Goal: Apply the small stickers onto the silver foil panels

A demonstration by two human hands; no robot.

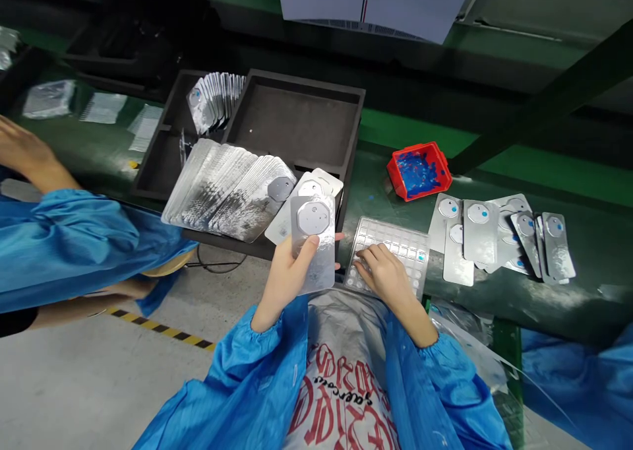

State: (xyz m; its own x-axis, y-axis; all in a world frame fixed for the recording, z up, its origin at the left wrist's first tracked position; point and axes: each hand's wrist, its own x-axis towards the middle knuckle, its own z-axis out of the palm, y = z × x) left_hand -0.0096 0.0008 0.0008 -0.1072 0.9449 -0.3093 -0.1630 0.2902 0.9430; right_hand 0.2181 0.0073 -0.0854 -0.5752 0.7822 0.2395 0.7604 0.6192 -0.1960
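A: What does the left hand [284, 272] hold?

B: It pinches a silver plate [313, 242] with a round disc near its top, thumb pressed on the front and fingers wrapped behind. The plate stands nearly upright above the person's lap, just in front of the black tray [297, 123].

A: And the right hand [388, 275]?

B: It rests palm down on a clear grid tray [395, 245] at the near edge of the green bench [544, 285]. The fingers are bent, their tips down among the small cells. Whether they pinch anything cannot be told.

A: What fills the black tray?

B: A long fanned row of silver plates [227, 189] leans across its front edge, and a shorter stack [215, 100] stands in the back left compartment. The large right compartment shows only its dark floor.

A: Anything else on the bench?

B: A red bin [419, 170] with blue pieces inside sits beyond the grid tray. To its right lies a loose spread of plates [499, 235], some overlapping, each with a blue-dotted disc.

A: Is anyone else present?

B: At left, a co-worker's hand [20, 150] and blue sleeve [69, 239] reach over the bench, well apart from the person's own hands.
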